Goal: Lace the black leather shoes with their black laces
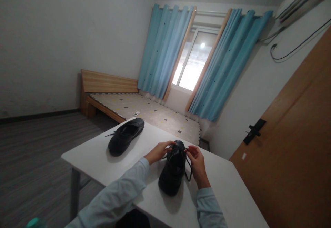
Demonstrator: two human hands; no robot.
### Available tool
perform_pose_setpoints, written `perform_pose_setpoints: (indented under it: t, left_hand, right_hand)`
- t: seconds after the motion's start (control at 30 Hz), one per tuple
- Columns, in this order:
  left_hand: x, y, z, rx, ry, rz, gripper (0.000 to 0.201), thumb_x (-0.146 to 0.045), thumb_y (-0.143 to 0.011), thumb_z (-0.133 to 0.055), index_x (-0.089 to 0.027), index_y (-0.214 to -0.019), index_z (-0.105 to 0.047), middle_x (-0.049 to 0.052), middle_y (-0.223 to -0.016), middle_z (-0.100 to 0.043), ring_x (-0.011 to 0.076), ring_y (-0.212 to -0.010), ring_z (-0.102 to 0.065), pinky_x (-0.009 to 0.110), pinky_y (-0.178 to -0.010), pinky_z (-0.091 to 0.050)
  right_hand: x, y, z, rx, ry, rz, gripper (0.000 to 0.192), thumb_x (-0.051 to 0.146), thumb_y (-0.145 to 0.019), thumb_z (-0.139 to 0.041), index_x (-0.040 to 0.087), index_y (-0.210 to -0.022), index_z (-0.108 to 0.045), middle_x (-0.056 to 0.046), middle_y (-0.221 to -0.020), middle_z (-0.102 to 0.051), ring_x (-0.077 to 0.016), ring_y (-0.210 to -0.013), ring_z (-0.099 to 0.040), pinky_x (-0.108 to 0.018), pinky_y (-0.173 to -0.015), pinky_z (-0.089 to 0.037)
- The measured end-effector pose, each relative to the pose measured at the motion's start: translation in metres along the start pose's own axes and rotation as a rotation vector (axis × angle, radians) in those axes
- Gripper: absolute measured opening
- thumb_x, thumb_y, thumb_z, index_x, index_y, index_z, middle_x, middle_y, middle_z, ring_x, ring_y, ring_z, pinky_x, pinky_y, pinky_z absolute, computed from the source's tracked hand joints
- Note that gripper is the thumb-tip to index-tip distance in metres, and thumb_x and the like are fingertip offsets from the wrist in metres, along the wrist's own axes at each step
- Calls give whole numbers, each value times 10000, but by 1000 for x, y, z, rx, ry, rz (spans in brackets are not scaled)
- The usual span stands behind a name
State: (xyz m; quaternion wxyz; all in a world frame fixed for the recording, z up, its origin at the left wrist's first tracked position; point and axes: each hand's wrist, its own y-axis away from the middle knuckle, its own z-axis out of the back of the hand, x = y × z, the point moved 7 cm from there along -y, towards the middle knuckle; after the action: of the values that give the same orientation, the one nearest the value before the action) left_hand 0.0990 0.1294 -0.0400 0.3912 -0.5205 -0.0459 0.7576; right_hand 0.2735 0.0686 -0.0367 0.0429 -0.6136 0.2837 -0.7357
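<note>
A black lace-up shoe (169,181) stands on the white table in front of me, its toe pointing away and its opening facing up. At the left side of its lacing, my left hand (160,151) has thumb and forefinger closed on the shoelace; the exact pinch is small and partly hidden. My right hand (197,161) pinches the black shoelace (190,174) at the other side, and a loop hangs below those fingers. Another black shoe (125,138) lies farther left, apart from both hands, with a lace end sticking out to its left.
The white table (222,179) has its left corner and a leg in view. Behind it is a low bed (155,109) with a patterned mattress and a small white remote (136,114). A wooden door (292,145) stands at the right; a green-topped object (36,222) shows at bottom left.
</note>
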Motion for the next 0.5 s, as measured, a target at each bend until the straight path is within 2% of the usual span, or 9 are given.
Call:
perform_pose_setpoints:
  t: [0.17,0.33,0.5]
  left_hand:
    - [1,0,0,6,-16,5,315,-206,-815,-511,-241,-1118,-588,26,-1162,-633,187,-1088,-571,295,-961,-405]
    - [-6,2,1,14,-7,-8,312,-331,-869,-459,-223,-1135,-580,45,-1176,-624,196,-1093,-566,306,-957,-405]
    - [-9,3,1,9,-10,14,492,-436,-755,-613,-216,-1189,-540,70,-1199,-604,218,-1109,-549,337,-974,-394]
  right_hand:
    - [7,0,2,-24,53,36,190,293,-707,-619,184,-844,-545,-42,-846,-627,-192,-793,-630,-349,-741,-508]
    - [15,2,-1,8,253,102,141,283,-747,-549,175,-831,-583,-54,-818,-640,-205,-796,-611,-330,-689,-487]
    - [24,4,-2,39,450,195,153,264,-760,-526,177,-857,-605,-68,-838,-652,-214,-804,-597,-349,-715,-475]
